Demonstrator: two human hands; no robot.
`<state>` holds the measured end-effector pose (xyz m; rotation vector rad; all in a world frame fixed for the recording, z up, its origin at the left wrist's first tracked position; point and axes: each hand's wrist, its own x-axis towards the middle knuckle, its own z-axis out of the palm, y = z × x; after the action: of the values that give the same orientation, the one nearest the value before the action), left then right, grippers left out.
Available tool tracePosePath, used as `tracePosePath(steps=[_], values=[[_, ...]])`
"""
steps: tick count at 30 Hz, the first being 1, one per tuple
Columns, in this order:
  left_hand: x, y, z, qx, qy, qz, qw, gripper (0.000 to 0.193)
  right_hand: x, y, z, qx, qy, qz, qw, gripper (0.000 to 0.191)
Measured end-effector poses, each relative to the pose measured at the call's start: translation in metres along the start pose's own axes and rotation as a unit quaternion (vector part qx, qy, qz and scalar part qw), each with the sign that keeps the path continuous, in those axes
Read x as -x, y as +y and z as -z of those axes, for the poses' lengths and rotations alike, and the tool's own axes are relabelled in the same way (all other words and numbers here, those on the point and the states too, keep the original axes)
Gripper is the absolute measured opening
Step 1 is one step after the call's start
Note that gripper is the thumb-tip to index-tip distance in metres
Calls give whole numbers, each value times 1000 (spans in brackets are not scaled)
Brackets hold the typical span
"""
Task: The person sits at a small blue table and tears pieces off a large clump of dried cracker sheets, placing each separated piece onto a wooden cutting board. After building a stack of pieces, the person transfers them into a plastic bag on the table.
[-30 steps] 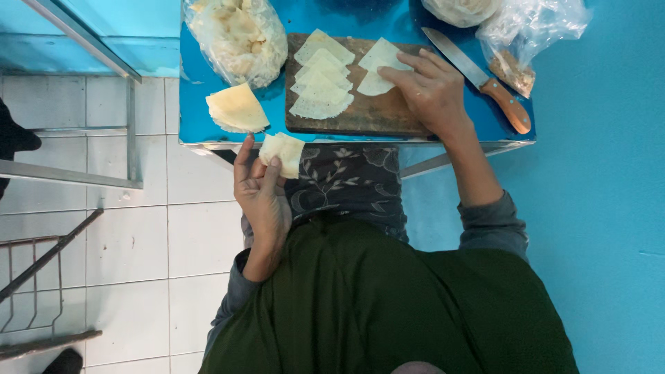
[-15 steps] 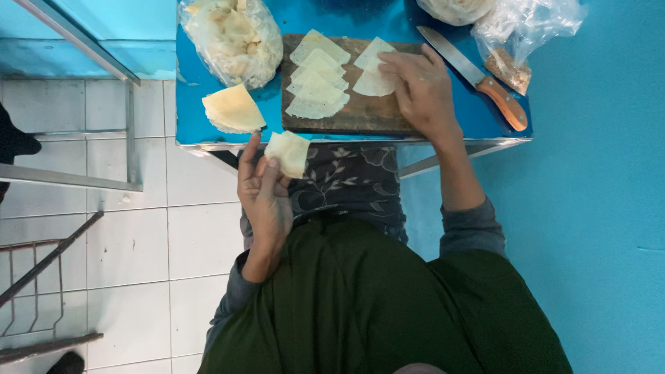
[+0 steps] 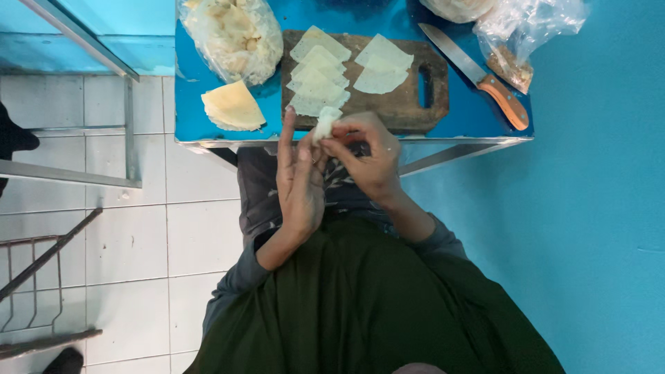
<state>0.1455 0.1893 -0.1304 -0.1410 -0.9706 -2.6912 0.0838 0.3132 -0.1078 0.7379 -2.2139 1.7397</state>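
- Just below the worktop [image 3: 208,131] edge: both hands meet on a small pale wrapper [image 3: 325,123]
- left hand [image 3: 299,181] open, cradling it; right hand [image 3: 366,158] pinching it
- Judged: folding step; next calls for a firm pinched seal

Left hand [image 3: 299,181] raised palm-up with fingers extended, right hand [image 3: 366,161] curled beside it, fingertips pinching, the two hands touching, both forearms bent inward from grey sleeves, wrists close to torso
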Motion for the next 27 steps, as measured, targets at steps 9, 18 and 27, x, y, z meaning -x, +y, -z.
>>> tracePosePath(steps=[9,18,27], values=[[-5,-10,9,-133,89,-26,987,71,16,38,1,-216,-4,-84,973,24],[-15,-8,22,40,156,89,983,50,17,62,25,-560,42,-264,785,31],[-10,8,40,74,170,102,977,49,-30,94,110,-354,184,-71,914,34]])
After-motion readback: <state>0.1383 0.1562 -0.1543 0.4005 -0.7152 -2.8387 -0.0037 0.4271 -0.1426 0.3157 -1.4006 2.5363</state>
